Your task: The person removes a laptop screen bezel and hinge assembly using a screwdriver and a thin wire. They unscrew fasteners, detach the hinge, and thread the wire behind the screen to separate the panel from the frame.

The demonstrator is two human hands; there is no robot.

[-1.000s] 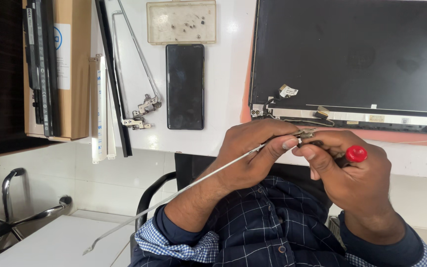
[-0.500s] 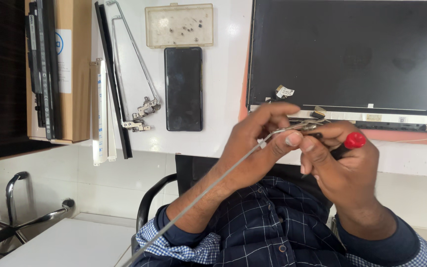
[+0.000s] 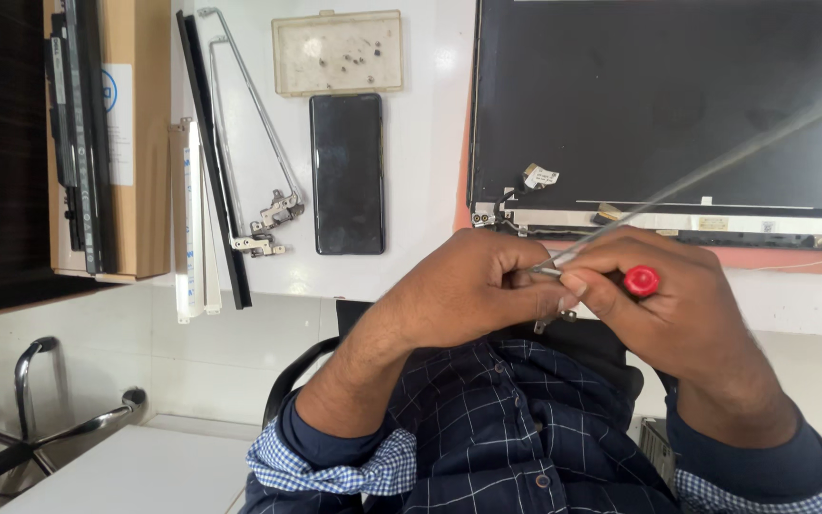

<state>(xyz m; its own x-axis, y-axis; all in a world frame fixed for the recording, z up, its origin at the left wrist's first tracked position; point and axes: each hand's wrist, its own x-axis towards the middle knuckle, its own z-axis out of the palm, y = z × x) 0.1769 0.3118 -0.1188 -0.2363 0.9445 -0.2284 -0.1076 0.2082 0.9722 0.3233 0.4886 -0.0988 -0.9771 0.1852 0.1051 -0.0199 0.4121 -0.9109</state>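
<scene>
Bracket (image 3: pixel 715 167): swung from down-left of the hands to up-right, its near end pinched in the closed left hand (image 3: pixel 473 290). Right hand (image 3: pixel 677 305) closed on the red-capped screwdriver (image 3: pixel 640 281); work on that end continued.

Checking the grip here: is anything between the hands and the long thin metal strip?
Nothing visible. The left hand and right hand both pinch the long thin metal strip directly; the right also holds a red-capped screwdriver.
</scene>
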